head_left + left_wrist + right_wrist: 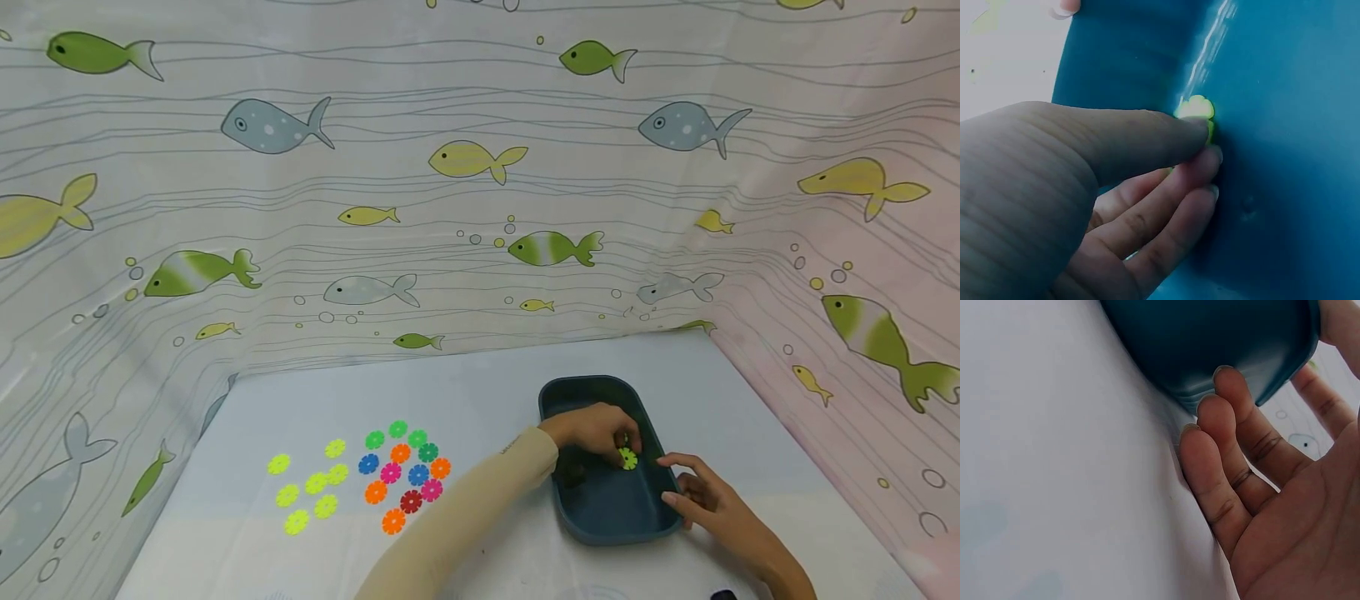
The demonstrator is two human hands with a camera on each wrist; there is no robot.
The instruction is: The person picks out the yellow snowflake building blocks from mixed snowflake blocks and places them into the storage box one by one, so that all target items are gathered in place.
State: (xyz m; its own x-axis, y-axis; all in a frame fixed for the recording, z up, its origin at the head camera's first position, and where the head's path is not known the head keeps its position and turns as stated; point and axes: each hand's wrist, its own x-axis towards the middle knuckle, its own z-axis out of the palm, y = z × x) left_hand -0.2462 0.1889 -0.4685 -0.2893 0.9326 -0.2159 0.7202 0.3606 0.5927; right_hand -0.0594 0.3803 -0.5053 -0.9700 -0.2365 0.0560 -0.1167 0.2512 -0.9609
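Note:
In the head view my left hand, in a beige sleeve, reaches over the left rim into a dark blue tray. Its thumb and fingers pinch a yellow-green flower-shaped disc low inside the tray. The left wrist view shows the thumb lying across that disc, which covers part of it. On the other side, my right hand holds the tray's right wall, with thumb and index fingertips at the rim. In the right wrist view the remaining fingers curl against the tray's outside.
Several yellow-green discs lie flat at the table's left. Beside them is a cluster of green, orange, blue, pink and dark red discs. A small black thing shows at the front edge. Fish-printed curtains surround the white table.

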